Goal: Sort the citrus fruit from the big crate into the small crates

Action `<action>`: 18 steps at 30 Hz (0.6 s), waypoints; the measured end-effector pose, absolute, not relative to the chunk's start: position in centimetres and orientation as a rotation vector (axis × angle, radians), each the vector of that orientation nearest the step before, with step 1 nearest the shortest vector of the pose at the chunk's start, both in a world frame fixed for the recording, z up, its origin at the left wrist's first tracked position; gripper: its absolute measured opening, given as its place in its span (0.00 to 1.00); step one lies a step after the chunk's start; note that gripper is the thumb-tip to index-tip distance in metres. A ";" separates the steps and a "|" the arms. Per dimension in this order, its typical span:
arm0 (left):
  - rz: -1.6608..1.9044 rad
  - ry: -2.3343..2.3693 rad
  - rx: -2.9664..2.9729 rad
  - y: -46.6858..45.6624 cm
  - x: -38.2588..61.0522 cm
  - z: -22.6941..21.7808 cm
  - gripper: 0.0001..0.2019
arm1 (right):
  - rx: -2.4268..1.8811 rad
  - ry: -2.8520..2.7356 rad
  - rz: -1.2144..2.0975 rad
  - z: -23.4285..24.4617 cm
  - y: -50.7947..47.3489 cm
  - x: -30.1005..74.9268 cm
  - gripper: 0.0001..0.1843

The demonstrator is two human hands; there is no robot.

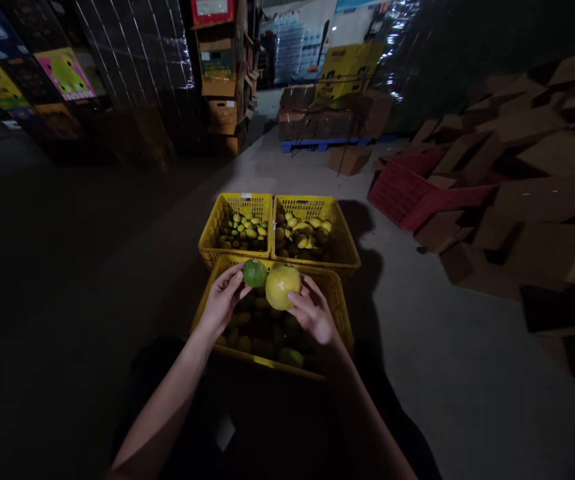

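Note:
My left hand (223, 299) is closed around a small green citrus fruit (254, 273). My right hand (313, 313) grips a larger yellow citrus fruit (282, 287). The two fruits are side by side, almost touching, above the near yellow crate (338, 301), which holds several dark green and yellow fruits. Just beyond stand two more yellow crates: the left one (217, 230) with small green fruits, the right one (343, 239) with larger yellowish fruits.
A red crate (407, 197) lies tipped at the right by a heap of flattened cardboard boxes (542, 180). Stacked boxes on a blue pallet (325, 143) stand at the back. Dark wrapped stacks (137, 60) line the left. The floor is bare concrete.

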State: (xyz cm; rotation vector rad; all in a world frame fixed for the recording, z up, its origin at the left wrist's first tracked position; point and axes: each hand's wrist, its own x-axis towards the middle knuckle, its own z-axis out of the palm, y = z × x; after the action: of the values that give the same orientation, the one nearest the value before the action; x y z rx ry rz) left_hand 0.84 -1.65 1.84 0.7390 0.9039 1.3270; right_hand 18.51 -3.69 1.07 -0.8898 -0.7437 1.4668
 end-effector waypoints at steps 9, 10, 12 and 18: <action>1.108 0.938 0.924 -2.2 1.2 1.9 0.24 | -0.855 -0.575 1.633 0.6 -3.1 17.9 0.20; 1.103 0.927 0.931 -2.2 1.2 1.9 0.24 | -0.854 -0.566 1.643 0.6 -3.0 17.9 0.21; 1.098 0.902 0.956 -2.3 1.1 2.0 0.24 | -0.859 -0.539 1.647 0.6 -3.0 17.8 0.23; 1.100 0.902 0.942 -2.3 1.2 1.9 0.22 | -0.879 -0.525 1.640 0.4 -2.9 17.4 0.21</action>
State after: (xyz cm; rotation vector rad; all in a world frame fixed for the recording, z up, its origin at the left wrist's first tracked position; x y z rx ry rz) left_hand 1.24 -2.28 1.92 0.9420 0.9022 1.1005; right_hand 17.38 -2.89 0.40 -0.8791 -0.5250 1.6400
